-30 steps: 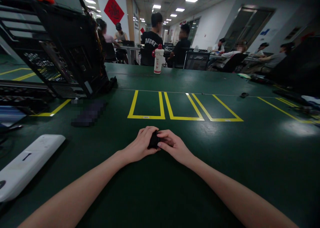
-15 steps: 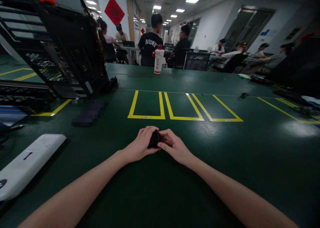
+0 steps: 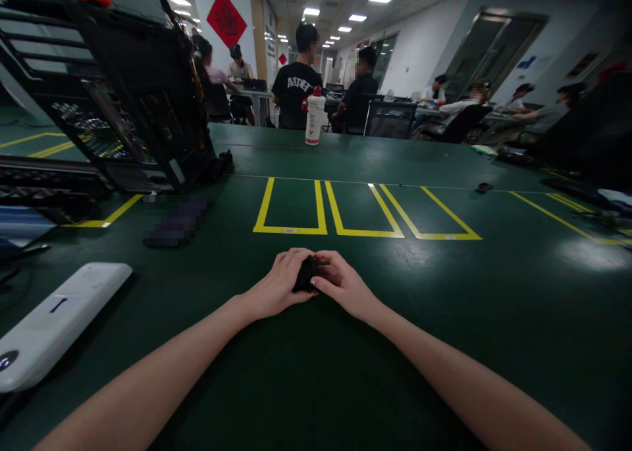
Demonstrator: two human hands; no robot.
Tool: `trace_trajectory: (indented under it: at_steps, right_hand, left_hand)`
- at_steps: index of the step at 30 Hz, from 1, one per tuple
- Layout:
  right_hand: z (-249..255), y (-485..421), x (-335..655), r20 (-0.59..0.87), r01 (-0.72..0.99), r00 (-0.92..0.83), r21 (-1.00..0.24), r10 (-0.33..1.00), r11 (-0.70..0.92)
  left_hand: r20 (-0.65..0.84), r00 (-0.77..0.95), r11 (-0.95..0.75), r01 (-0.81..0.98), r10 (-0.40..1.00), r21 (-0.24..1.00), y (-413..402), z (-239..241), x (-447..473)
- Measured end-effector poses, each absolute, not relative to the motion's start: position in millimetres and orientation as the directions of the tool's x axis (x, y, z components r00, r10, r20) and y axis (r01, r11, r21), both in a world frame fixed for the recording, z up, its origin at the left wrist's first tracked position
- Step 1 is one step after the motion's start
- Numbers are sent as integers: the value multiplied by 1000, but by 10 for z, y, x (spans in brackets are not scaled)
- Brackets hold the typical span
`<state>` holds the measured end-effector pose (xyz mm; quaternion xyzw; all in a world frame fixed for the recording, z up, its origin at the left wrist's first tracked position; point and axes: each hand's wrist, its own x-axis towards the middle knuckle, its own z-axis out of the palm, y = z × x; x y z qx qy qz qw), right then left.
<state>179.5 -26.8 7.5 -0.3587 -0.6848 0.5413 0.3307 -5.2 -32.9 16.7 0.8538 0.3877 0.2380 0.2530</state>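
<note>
My left hand (image 3: 279,283) and my right hand (image 3: 340,285) meet at the middle of the green table (image 3: 444,319). Both are closed around a small black object (image 3: 306,274) held between them, resting on the tabletop. Most of the object is covered by my fingers, so its shape is unclear. Just beyond my hands lie three yellow taped rectangles (image 3: 340,211).
A white flat device (image 3: 54,322) lies at the near left. A black open computer chassis (image 3: 123,102) stands at the back left. A white bottle with a red cap (image 3: 313,116) stands at the far edge. Several people sit at desks behind. A small dark item (image 3: 482,187) lies at right.
My hands stay together on the black object; my right fingers have closed in slightly over it. The view has barely shifted.
</note>
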Motion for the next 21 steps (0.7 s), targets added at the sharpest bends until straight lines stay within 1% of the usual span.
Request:
trace_trajectory:
  at_steps: [2,4,6,9,12,15,17,21]
  right_hand:
    - [73,-272,1796,74,153,-528,-972,846,181]
    - [59,-277,1798,91,129,-544,-973,834,190]
    - [40,-285,1801,89,93,-557,-981,825,169]
    - [23,-293,1797,117,78,-561,-978,819,193]
    - [23,-285,1782,132,67,-513,-979,848,193]
    - [27,-274,1771,78,60,-515,-990,853,126]
    - [26,-273,1773,58,79,-521,-990,851,116]
    - [6,-278,1793,108,119,-519,-973,848,197]
  left_hand:
    - [217,579,-571,544,786,615,-325,154,-47]
    - [255,559,-581,542,789,608,-323,151,-43]
    - [242,579,-587,536,779,607,-324,160,-42]
    - [230,577,-578,544,784,609,-334,186,-45]
    - [220,578,-571,539,786,619,-340,197,-49]
    - [223,585,-577,532,780,620,-334,178,-50]
    - [229,583,-578,530,780,620,-325,155,-48]
    - [223,567,-561,537,793,630,-318,141,-45]
